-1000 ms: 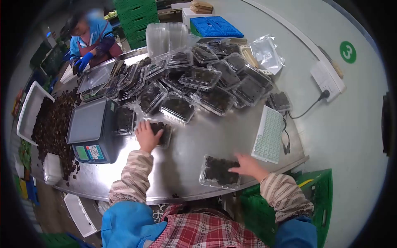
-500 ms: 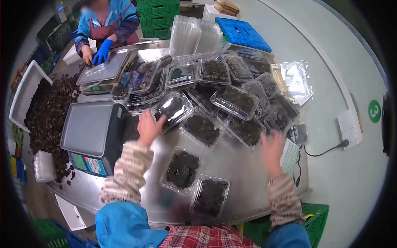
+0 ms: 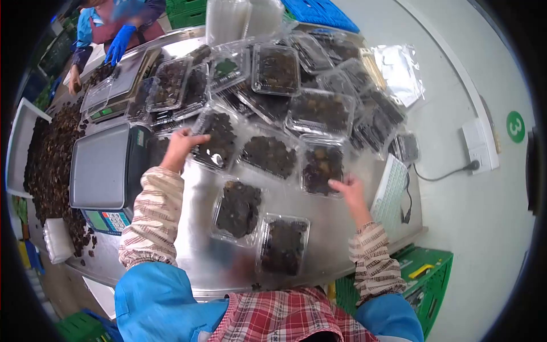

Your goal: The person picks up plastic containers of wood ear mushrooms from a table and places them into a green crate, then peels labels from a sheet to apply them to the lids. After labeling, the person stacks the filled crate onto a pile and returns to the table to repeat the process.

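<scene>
Here, left hand (image 3: 180,148) and right hand (image 3: 353,198), fingers (image 3: 337,185) pinching clamshells (image 3: 322,162), scale (image 3: 99,165) leftward, pile (image 3: 276,68) beyond

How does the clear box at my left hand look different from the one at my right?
The left box sits at a slant, while the right box lies nearly straight on to you. The left box's lid has a bright patch of glare low down; the right box shows no such bright patch there. The right box shows some lighter brown pieces, while the left box's contents look dark throughout. Both are clear plastic.
</scene>
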